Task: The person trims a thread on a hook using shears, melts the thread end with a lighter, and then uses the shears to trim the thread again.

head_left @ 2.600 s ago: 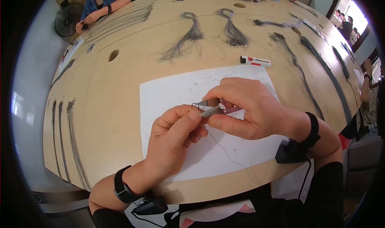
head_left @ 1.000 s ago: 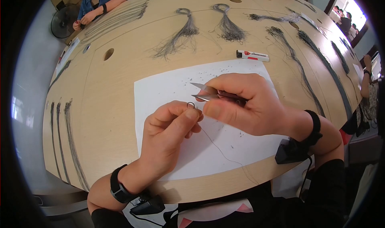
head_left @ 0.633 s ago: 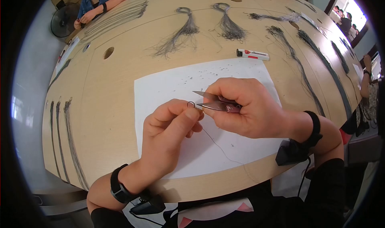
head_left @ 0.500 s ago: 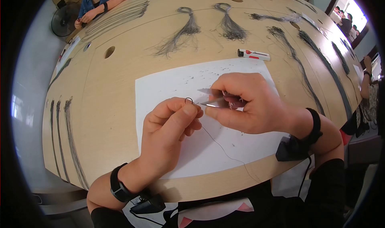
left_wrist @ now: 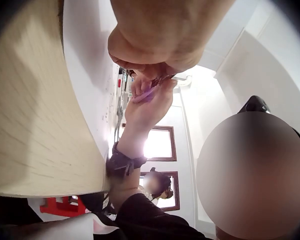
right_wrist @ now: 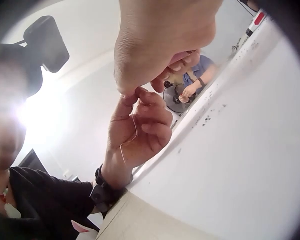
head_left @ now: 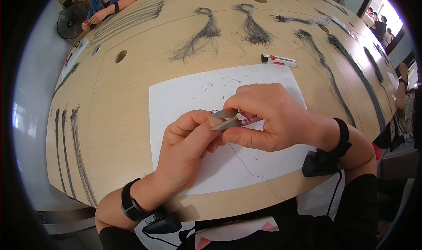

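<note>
My left hand [head_left: 187, 140] pinches a small dark fish hook [head_left: 214, 111], its curved end showing above thumb and forefinger. A thin line [head_left: 246, 165] hangs from those fingertips and trails over the white paper [head_left: 173, 98]; in the right wrist view the line [right_wrist: 135, 131] crosses the left palm. My right hand [head_left: 274, 116] grips thread snips [head_left: 227, 123] with pinkish handles. Their two blades stand apart, right at the left fingertips and just below the hook's bend. In the left wrist view the fingers of both hands hide most of the hook.
Small dark clippings [head_left: 224, 80] dot the paper. A marker [head_left: 279, 61] lies beyond it. Bundles of hooked line [head_left: 255, 32] lie at the back, more strands [head_left: 77, 149] at the left and long bundles [head_left: 358, 74] at the right. Another person [head_left: 107, 6] sits across the table.
The snips first drew back from the left fingertips to the right, their blades turning. Now my right hand has brought them left again, the blades over the left fingertips. The left hand keeps its pinch.
</note>
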`<state>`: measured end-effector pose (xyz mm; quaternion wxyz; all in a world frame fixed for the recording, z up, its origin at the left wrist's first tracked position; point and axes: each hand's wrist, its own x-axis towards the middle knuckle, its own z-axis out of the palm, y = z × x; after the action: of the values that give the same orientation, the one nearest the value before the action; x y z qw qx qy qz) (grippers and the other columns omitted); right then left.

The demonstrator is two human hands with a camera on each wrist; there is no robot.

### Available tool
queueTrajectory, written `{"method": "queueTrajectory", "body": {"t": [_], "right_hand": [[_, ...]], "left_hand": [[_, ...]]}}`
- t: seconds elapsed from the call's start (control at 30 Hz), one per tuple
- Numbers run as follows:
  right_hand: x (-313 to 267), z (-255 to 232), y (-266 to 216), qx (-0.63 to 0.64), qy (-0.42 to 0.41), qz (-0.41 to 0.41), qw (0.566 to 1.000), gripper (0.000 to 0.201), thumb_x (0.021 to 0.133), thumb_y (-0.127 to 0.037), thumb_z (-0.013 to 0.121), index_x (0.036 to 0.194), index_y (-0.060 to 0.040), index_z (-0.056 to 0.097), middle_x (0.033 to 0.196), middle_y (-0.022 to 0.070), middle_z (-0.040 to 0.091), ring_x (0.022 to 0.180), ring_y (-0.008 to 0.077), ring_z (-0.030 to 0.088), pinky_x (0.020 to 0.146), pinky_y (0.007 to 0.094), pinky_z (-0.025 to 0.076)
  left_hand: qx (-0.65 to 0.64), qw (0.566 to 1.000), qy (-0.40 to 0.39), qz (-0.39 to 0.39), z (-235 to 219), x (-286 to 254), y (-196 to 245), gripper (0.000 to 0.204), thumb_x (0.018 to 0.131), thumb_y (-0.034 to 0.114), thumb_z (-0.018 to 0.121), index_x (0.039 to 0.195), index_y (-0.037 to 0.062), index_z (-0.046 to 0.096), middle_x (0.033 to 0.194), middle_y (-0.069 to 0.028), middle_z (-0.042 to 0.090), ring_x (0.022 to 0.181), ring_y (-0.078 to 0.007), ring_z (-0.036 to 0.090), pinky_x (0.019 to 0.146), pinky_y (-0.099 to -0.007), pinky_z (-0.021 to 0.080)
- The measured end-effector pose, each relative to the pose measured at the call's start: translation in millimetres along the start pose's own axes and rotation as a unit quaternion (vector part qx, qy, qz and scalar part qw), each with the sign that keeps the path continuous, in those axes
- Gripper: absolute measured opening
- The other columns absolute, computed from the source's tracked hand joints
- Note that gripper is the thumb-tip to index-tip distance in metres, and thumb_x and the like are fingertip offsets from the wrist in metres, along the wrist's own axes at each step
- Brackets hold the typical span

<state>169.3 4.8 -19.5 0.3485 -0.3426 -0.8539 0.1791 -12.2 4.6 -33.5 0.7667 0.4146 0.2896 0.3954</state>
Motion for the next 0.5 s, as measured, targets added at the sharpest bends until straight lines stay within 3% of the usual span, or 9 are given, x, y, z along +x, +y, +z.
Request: {"method": "queueTrajectory", "body": {"t": [0.3,0.37,0.5], "right_hand": [[-0.2,1.7,-2.7,-0.009,-0.008,0.011,1.000,0.023,0.073,-0.024,0.059,0.075,-0.0027,0.052,0.058,0.0064,0.045,0.049,0.0207,0.045,0.045,0.0280,0.035],[0.0,3.0,-3.4,-0.005,0.000,0.032,0.999,0.029,0.075,-0.031,0.055,0.065,-0.0043,0.048,0.058,0.0070,0.048,0.053,0.0241,0.048,0.044,0.0313,0.036],[-0.4,3.8,-2.9,0.006,0.003,0.035,0.999,0.030,0.076,-0.031,0.054,0.064,-0.0045,0.047,0.057,0.0069,0.047,0.052,0.0241,0.047,0.044,0.0318,0.036]], "left_hand": [[0.047,0.999,-0.005,0.012,-1.3,0.0,-0.7,0.008,0.081,0.010,0.050,0.081,0.0042,0.055,0.072,-0.0012,0.055,0.064,-0.0068,0.047,0.057,-0.0185,0.036],[0.051,0.999,-0.002,0.012,-1.2,0.3,-0.6,0.008,0.081,0.010,0.050,0.081,0.0042,0.055,0.072,-0.0011,0.055,0.064,-0.0067,0.047,0.057,-0.0184,0.036],[0.049,0.999,-0.009,0.019,-2.1,0.7,-0.9,0.007,0.080,0.010,0.050,0.081,0.0041,0.055,0.072,-0.0013,0.055,0.064,-0.0069,0.048,0.057,-0.0185,0.037]]}}
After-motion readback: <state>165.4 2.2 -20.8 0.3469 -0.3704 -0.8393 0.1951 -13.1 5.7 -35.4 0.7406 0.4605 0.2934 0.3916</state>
